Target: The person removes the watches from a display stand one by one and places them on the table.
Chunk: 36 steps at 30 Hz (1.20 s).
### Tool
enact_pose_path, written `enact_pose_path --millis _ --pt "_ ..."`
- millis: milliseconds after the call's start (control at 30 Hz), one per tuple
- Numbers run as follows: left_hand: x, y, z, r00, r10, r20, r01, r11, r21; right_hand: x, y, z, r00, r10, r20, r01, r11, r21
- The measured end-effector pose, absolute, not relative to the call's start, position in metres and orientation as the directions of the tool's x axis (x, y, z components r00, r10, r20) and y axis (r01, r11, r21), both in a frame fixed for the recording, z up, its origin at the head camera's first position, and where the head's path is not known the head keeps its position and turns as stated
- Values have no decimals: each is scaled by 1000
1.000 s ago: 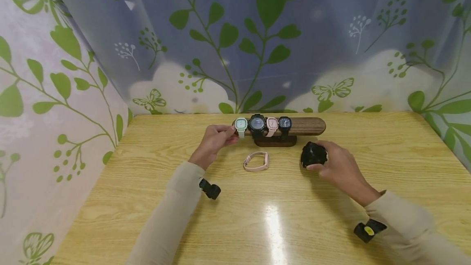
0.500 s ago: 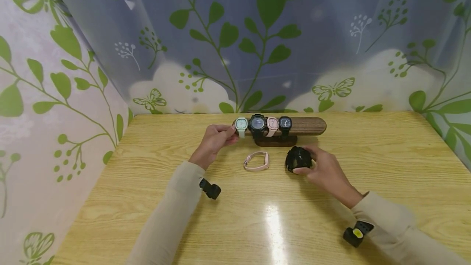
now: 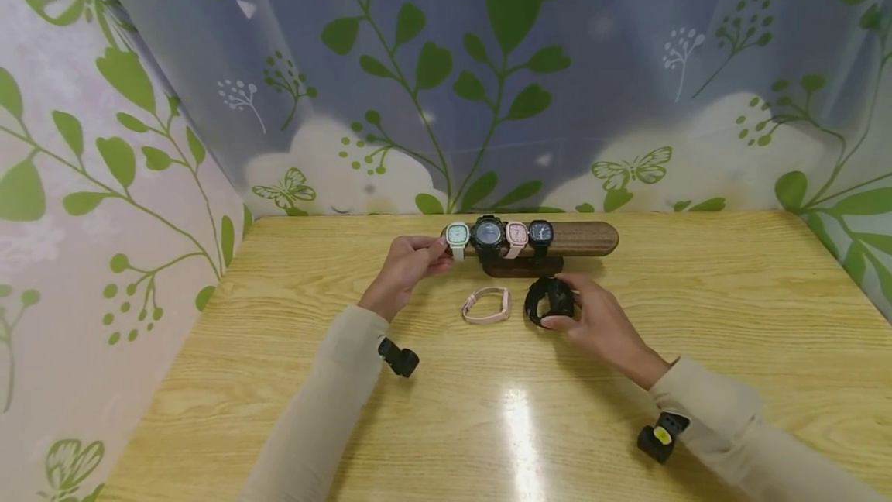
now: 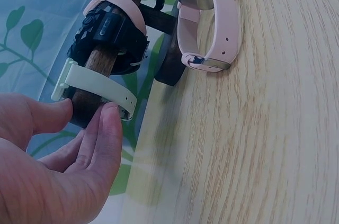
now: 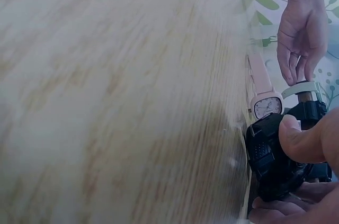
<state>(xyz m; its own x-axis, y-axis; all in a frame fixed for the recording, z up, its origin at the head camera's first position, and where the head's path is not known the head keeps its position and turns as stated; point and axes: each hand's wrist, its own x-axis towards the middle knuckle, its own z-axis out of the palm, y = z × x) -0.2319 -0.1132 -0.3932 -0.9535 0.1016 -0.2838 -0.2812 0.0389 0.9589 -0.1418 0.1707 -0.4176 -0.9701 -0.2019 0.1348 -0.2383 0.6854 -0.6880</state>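
Observation:
My left hand (image 3: pixel 407 269) pinches the left end of a dark wooden watch stand (image 3: pixel 585 239) between thumb and fingers, right beside a mint green watch (image 3: pixel 457 235). Along the bar from there sit a chunky black watch (image 3: pixel 488 232), a pink watch (image 3: pixel 516 234) and a black square watch (image 3: pixel 540 232). In the right wrist view my right hand (image 3: pixel 602 324) grips another chunky black watch (image 5: pixel 267 155), thumb on one side and fingers on the other. Its strap forms a closed loop in the head view. A second pink watch (image 4: pixel 228 28) lies on its side before the stand.
The light wooden table (image 3: pixel 446 424) runs back to a blue curtain (image 3: pixel 599 91) with leaf patterns. The bar's right part is bare wood. Each forearm wears a small black strapped device, one at the left wrist (image 3: pixel 399 357), one at the right (image 3: pixel 662 438).
My right hand has carried the black watch leftward, close to the pink watch on the table, and turned it so its loop opening shows. My left hand has stayed on the stand's end.

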Motion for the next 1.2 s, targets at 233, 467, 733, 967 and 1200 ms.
enact_pose_path --millis 233,467,733,967,1200 --pt "-234 -114 -393 -953 102 -285 -284 31 958 -144 168 -417 -968 -208 140 -248 705 -665" --pt "-233 -114 -393 -953 109 -284 -282 34 959 -146 164 -418 -972 -210 102 -223 703 -675" --pt "-233 -114 -393 -953 109 -282 -279 36 959 -147 163 -420 -974 -217 65 -202 703 -682" --pt "-231 -114 -393 -954 116 -276 -275 33 961 -150 163 -422 -973 -223 51 -198 707 -679" --pt "-231 -114 -393 -954 118 -276 -274 33 961 -149 165 -420 -975 -216 42 -189 724 -664"
